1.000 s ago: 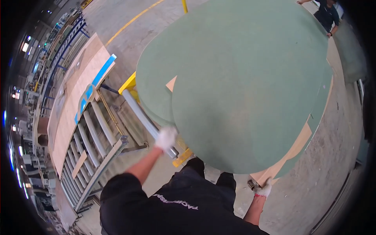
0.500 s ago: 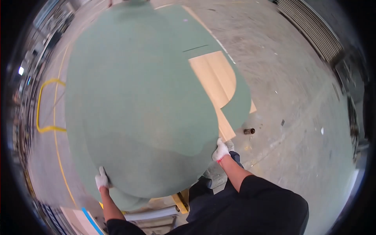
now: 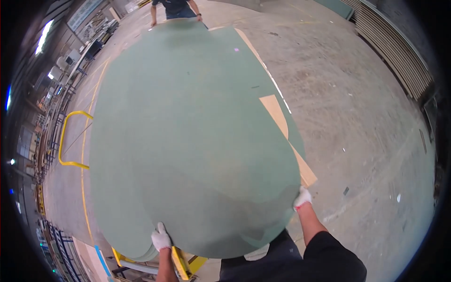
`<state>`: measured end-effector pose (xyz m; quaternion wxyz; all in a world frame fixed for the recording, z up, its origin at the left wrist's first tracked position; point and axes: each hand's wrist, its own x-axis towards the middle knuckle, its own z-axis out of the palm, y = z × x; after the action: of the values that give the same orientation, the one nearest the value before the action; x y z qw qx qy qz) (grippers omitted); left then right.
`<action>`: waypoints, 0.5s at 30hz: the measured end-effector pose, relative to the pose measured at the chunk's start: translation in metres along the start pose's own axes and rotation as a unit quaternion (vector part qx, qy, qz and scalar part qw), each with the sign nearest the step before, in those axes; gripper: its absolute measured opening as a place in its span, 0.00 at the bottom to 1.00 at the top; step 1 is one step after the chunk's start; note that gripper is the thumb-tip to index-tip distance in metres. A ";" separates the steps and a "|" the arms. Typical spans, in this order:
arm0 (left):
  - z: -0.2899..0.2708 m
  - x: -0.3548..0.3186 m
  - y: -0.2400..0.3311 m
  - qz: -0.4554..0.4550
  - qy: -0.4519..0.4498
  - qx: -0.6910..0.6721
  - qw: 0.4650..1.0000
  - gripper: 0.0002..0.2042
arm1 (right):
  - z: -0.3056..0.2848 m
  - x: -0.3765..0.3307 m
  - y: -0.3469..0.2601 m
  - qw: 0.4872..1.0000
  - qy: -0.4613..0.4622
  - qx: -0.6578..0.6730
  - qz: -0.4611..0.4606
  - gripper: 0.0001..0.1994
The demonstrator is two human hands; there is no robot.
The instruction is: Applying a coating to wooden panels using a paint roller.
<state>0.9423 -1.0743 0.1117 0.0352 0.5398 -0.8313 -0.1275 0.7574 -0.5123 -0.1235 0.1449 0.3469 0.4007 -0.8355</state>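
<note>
A large green sheet [image 3: 202, 141] with a rounded near end stretches out in front of me. My left hand [image 3: 161, 237], in a white glove, grips its near left edge with the thumb on top and the fingers hidden below. On the near right edge, my right hand [image 3: 302, 198], also gloved, is closed round the rim. A co-worker [image 3: 176, 8] in dark clothes has both hands near the sheet's far end. Below it lie more green sheets [image 3: 105, 230] and a wood-coloured panel [image 3: 276, 112] that shows at the right.
A yellow bent-tube handle [image 3: 62, 141] rises from the left of the stack. Yellow supports [image 3: 181, 263] show under the near edge. Stacked grey panels [image 3: 392, 42] stand at the far right; shelving [image 3: 47, 127] lines the left. Small scraps lie on the concrete floor [image 3: 357, 141].
The top sheet has shifted right over the stack, covering more of the wood-coloured panel. Both my hands have moved right with it. The co-worker shows more fully at the far end.
</note>
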 end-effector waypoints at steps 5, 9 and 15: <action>0.068 -0.076 0.074 -0.010 -0.027 0.041 0.999 0.30 | -0.045 0.022 -0.092 0.996 0.045 0.058 -0.049 0.21; 0.175 -0.113 0.111 0.015 -0.099 0.031 0.994 0.32 | -0.124 0.063 -0.141 0.994 0.016 0.014 -0.104 0.20; 0.357 -0.133 0.087 -0.006 -0.179 0.068 0.982 0.32 | -0.207 0.157 -0.131 0.992 0.109 0.021 -0.058 0.22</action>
<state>0.8501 -0.8577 -0.2007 -0.1515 0.5143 -0.8278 -0.1652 0.6729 -0.2636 -0.2489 0.0442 0.4149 0.4155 -0.8082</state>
